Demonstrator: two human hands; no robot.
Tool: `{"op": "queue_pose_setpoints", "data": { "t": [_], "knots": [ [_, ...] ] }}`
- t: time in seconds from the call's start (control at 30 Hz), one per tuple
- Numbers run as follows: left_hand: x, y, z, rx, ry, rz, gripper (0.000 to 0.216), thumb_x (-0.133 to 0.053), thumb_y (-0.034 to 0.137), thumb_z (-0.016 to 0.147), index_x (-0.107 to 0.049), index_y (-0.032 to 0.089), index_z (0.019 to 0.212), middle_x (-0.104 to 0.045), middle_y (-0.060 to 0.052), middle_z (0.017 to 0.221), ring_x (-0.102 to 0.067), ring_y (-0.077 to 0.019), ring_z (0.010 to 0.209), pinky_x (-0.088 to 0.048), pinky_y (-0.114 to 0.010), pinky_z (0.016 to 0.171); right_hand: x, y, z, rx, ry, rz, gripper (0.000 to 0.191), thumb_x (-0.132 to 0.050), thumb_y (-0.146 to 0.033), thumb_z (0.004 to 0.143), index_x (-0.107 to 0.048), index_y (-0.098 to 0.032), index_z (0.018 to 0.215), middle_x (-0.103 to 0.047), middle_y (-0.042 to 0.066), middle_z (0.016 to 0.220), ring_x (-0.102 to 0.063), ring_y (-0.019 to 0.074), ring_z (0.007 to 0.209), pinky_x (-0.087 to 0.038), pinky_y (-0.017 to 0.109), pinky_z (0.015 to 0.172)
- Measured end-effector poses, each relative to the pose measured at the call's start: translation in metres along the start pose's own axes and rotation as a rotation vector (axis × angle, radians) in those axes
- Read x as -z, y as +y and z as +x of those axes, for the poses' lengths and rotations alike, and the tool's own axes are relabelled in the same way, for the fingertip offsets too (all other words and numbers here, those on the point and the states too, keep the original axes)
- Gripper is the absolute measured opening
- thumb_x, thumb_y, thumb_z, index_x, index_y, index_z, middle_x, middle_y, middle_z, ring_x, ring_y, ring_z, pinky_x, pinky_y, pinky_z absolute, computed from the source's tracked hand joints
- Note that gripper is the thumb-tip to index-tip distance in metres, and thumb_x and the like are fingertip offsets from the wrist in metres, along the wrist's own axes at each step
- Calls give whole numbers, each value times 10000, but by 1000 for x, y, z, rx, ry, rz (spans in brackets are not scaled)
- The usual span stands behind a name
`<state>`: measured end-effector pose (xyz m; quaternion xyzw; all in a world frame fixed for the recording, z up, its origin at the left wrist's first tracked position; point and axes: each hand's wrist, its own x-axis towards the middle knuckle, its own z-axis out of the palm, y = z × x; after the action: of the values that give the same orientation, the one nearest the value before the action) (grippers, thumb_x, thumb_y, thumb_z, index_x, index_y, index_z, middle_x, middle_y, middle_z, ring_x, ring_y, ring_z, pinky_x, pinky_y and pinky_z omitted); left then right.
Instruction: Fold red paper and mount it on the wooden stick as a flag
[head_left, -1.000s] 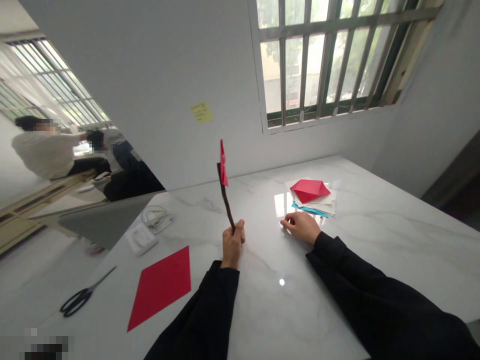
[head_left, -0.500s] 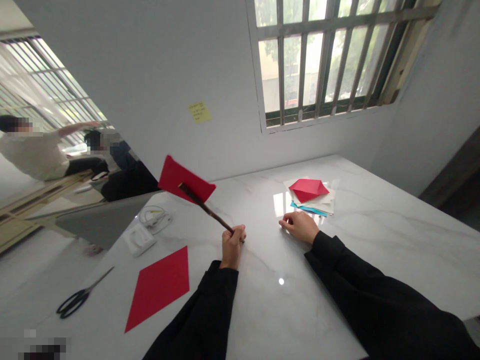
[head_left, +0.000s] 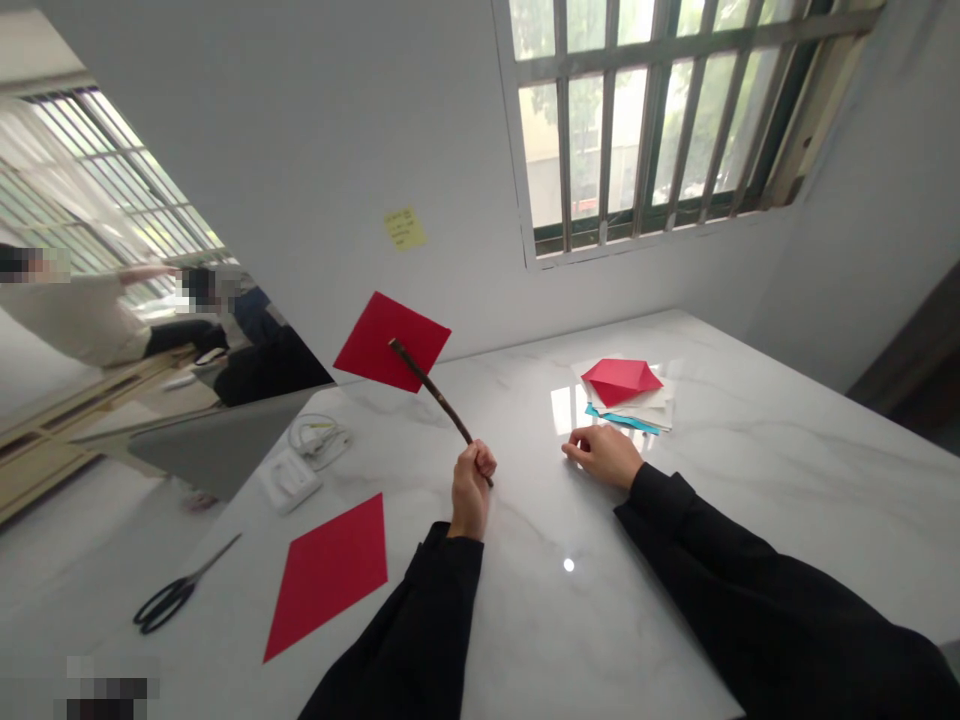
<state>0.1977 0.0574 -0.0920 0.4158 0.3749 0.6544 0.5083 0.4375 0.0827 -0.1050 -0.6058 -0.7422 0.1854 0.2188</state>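
Note:
My left hand [head_left: 472,482] is closed round the lower end of a thin dark stick [head_left: 439,398], held up above the white marble table [head_left: 750,470]. A flat red paper square [head_left: 391,343] sits on the stick's top end, tilted to the left and facing me. My right hand [head_left: 604,453] rests on the table with its fingers curled loosely, holding nothing that I can see. Just beyond it lies a small stack of papers with a folded red piece [head_left: 622,379] on top.
A flat red paper sheet [head_left: 330,573] lies at the near left. Black scissors [head_left: 178,596] sit near the left edge. A white charger and coiled cable [head_left: 300,458] lie further back. Beyond the table's left edge, people sit in another room.
The stick has swung from upright to leaning left, and the red paper has turned from edge-on to showing its flat face. My right hand has stayed on the table.

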Motion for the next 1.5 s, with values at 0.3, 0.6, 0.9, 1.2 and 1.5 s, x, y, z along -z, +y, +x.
{"op": "queue_pose_setpoints", "data": {
  "t": [0.3, 0.6, 0.9, 1.2, 1.5],
  "knots": [
    [-4, -7, -4, 2, -1, -48, 205, -671, 371, 882, -642, 173, 844, -508, 6, 723, -429, -111, 638, -387, -215, 610, -12, -11, -4, 109, 31, 248, 178, -635, -348, 924, -756, -223, 885, -721, 2, 766, -601, 137, 668, -393, 256, 651],
    [-11, -14, -14, 50, -196, 151, 261, -776, 385, 846, -709, 178, 990, -674, -29, 906, -621, -151, 851, -489, -271, 835, -31, -36, -19, 309, -69, 489, 263, -806, -289, 813, -765, -198, 1056, -743, 35, 905, -624, 152, 729, -483, 274, 720],
    [-18, -12, -18, 163, -206, 101, 357, -834, 394, 781, -678, 173, 1015, -732, -43, 802, -722, -254, 984, -535, -394, 949, -32, -44, -23, 355, -61, 336, 121, -711, -255, 878, -739, -186, 783, -707, 20, 780, -598, 146, 695, -393, 263, 672],
    [-15, -6, -16, 126, -322, 373, 320, -747, 428, 855, -735, 154, 1021, -760, -61, 860, -691, -192, 805, -519, -296, 771, -29, -41, -22, 345, -115, 436, 109, -696, -228, 878, -779, -181, 826, -730, 22, 754, -638, 150, 670, -416, 245, 660],
    [-9, 3, -14, 121, -460, 517, 340, -716, 402, 878, -757, 162, 1116, -741, -62, 906, -617, -175, 781, -484, -284, 732, -31, -37, -21, 347, -104, 467, 150, -677, -247, 894, -808, -189, 852, -697, 5, 689, -590, 127, 613, -387, 237, 620]
  ]
}}
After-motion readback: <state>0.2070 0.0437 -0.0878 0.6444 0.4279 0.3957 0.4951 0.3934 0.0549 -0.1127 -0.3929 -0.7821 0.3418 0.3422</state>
